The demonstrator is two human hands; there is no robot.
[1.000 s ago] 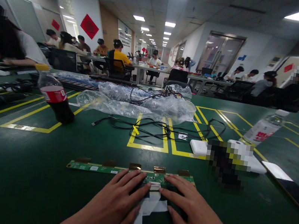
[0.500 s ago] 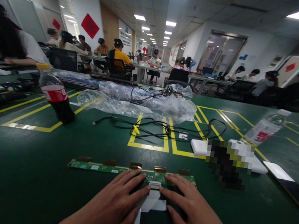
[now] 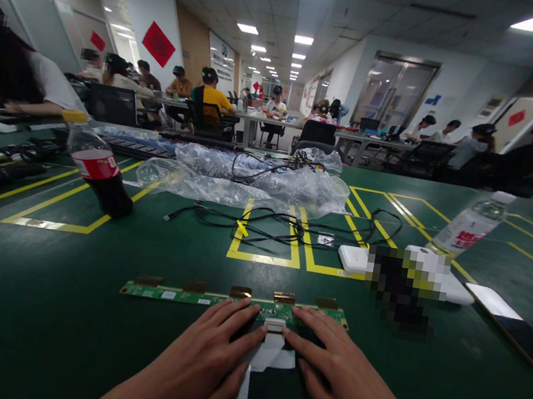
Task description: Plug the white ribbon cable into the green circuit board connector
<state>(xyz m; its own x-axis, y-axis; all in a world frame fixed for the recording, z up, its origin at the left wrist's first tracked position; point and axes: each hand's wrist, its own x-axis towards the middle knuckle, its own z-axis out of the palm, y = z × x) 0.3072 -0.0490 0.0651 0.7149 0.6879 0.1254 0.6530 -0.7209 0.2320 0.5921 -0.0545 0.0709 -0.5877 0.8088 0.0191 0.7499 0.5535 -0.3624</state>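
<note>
A long narrow green circuit board point(image 3: 170, 293) with gold tabs along its far edge lies on the green table. A white flat ribbon cable point(image 3: 267, 351) runs from its connector toward me. My left hand point(image 3: 204, 365) lies flat with fingers stretched out, fingertips on the board just left of the connector. My right hand point(image 3: 334, 379) lies flat as well, its fingertips on the board just right of the connector. The cable passes between both hands.
A cola bottle point(image 3: 96, 172) stands at the left. Crumpled clear plastic point(image 3: 249, 183) and black cables point(image 3: 292, 230) lie beyond the board. White boxes point(image 3: 355, 259), a water bottle point(image 3: 469, 225) and a phone point(image 3: 514, 326) sit at the right. Other people work at tables behind.
Both hands stay on the board. The ribbon cable's near end has shifted slightly to the left.
</note>
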